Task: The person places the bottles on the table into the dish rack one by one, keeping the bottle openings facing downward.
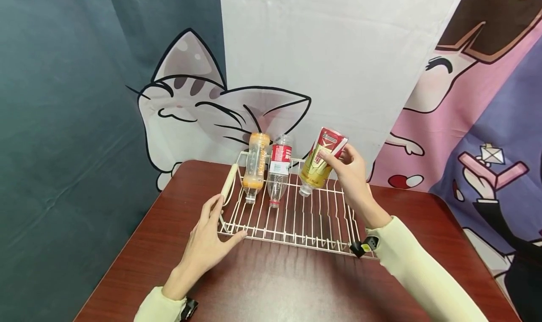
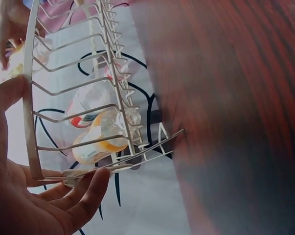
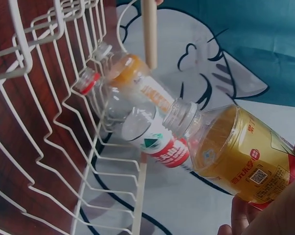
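Observation:
My right hand (image 1: 349, 169) grips an uncapped plastic bottle (image 1: 319, 162) with a red and gold label, tilted neck down over the right half of a white wire rack (image 1: 292, 237). In the right wrist view its open mouth (image 3: 179, 115) points toward the wires. My left hand (image 1: 207, 237) holds the rack's front left corner, thumb on the front rail and fingers at the pale side handle (image 1: 230, 183). Two clear bottles stand neck down in the rack's left half: one with orange bands (image 1: 255, 167), beside it one with a red and white label (image 1: 280, 167).
The rack stands on a dark reddish wooden table (image 1: 292, 284). Close behind the rack hangs a cloth backdrop (image 1: 338, 54) printed with a cartoon cat. Black straps with small devices sit on both wrists; the right one (image 1: 365, 245) overlaps the rack's front right corner.

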The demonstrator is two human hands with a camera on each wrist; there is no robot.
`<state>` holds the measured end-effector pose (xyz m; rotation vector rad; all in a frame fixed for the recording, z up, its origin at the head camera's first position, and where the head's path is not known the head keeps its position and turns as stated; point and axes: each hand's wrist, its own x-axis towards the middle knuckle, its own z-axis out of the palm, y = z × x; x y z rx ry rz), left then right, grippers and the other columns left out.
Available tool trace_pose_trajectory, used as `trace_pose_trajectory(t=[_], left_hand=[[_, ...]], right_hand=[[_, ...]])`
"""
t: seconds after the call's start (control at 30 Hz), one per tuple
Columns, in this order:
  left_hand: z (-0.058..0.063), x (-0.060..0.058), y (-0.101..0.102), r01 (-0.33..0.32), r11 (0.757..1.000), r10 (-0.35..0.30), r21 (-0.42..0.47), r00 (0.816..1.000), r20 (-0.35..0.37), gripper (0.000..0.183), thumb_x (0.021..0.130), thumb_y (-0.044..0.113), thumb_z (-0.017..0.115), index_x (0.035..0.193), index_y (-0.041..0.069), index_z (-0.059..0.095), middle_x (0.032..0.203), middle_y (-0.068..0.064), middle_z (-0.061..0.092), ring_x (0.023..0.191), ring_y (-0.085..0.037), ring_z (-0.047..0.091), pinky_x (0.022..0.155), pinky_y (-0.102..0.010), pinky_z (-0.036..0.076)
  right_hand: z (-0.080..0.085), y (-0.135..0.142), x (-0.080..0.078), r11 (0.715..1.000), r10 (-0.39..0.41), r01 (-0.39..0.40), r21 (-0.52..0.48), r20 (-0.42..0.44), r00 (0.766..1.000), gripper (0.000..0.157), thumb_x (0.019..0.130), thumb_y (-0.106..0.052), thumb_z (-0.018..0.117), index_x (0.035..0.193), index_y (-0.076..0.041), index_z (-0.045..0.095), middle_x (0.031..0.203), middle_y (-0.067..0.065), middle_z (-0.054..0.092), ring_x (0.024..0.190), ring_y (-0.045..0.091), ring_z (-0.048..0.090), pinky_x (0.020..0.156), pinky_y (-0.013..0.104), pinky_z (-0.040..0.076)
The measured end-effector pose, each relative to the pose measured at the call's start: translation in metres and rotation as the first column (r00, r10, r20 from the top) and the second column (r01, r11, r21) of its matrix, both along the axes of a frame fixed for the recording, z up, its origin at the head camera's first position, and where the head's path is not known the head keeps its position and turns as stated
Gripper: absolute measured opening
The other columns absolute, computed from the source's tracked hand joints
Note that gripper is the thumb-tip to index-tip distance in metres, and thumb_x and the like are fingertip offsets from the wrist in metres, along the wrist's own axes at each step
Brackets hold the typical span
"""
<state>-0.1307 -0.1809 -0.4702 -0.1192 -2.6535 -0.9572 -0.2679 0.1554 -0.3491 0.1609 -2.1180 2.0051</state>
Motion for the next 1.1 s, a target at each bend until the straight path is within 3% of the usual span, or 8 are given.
trace_pose_trajectory(t=[0.37, 0.73, 0.93, 1.1], left_hand=[[0.002, 0.0, 0.0, 0.006, 1.0, -0.006, -0.003, 1.0, 0.004, 0.114, 0.088, 0.054, 0.091, 0.174, 0.006, 0.033, 0.175, -0.005, 0.033, 0.131, -0.045, 0.065, 0.096, -0.069, 0.056], [0.003, 0.001, 0.0, 0.003, 1.0, -0.003, 0.003, 1.0, 0.002, 0.114, 0.089, 0.057, 0.09, 0.174, 0.006, 0.034, 0.174, -0.004, 0.034, 0.132, -0.046, 0.065, 0.097, -0.069, 0.055], [0.003, 0.001, 0.0, 0.0, 1.0, 0.0, -0.004, 1.0, -0.004, 0.114, 0.088, 0.053, 0.092, 0.174, 0.006, 0.034, 0.174, -0.004, 0.034, 0.131, -0.046, 0.065, 0.096, -0.069, 0.056], [0.001, 0.001, 0.0, 0.003, 1.0, -0.003, -0.005, 1.0, -0.011, 0.113, 0.088, 0.052, 0.092, 0.174, 0.005, 0.035, 0.174, -0.005, 0.034, 0.13, -0.044, 0.066, 0.096, -0.067, 0.056]], right_hand=[[-0.011, -0.004, -0.02, 0.999, -0.021, 0.019, 0.049, 0.049, 0.999, 0.051, 0.101, -0.022, 0.082, 0.143, -0.001, 0.064, 0.109, -0.004, 0.067, 0.102, 0.009, 0.064, 0.089, 0.023, 0.055], [-0.025, -0.006, -0.028, 0.996, -0.029, 0.021, 0.087, 0.092, 0.995, 0.047, 0.099, -0.025, 0.084, 0.134, 0.0, 0.065, 0.106, -0.002, 0.063, 0.097, 0.01, 0.061, 0.085, 0.023, 0.055], [-0.032, -0.008, -0.032, 0.988, -0.004, -0.021, 0.152, 0.157, 0.988, 0.053, 0.098, -0.028, 0.085, 0.137, 0.0, 0.063, 0.108, -0.001, 0.063, 0.097, 0.01, 0.059, 0.079, 0.021, 0.055], [-0.041, -0.009, -0.037, 0.982, 0.022, -0.058, 0.181, 0.196, 0.98, 0.047, 0.097, -0.028, 0.086, 0.131, -0.002, 0.065, 0.103, -0.002, 0.062, 0.095, 0.01, 0.057, 0.078, 0.021, 0.053]])
